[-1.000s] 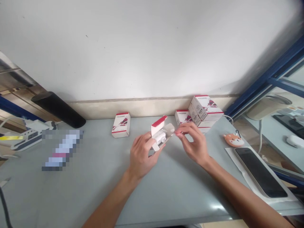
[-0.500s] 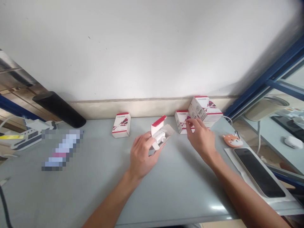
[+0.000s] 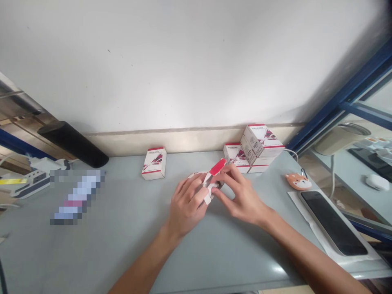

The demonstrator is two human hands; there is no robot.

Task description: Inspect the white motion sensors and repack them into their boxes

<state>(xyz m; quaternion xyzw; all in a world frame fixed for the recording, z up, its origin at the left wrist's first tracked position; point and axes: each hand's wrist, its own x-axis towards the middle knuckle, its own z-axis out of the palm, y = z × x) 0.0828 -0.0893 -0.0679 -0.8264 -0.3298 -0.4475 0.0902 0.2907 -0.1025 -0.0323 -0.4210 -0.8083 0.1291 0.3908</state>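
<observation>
Over the middle of the table, my left hand is wrapped round a small white carton. The carton is tilted, and its red-edged flap stands up from the unsealed end. At that end is my right hand, its thumb and forefinger close together at the opening. A bit of the white item inside shows between the fingers. Whether the right fingertips pinch this item or the carton's edge is hidden.
A white-and-red box stands alone at the back; several matching boxes are stacked to the right. An orange animal-face case and a phone lie at right. A black cylinder and power strip are at left.
My right hand has come left from beside the stacked boxes to the carton's opening. My left hand has turned the carton somewhat, and its fingers now cover more of it.
</observation>
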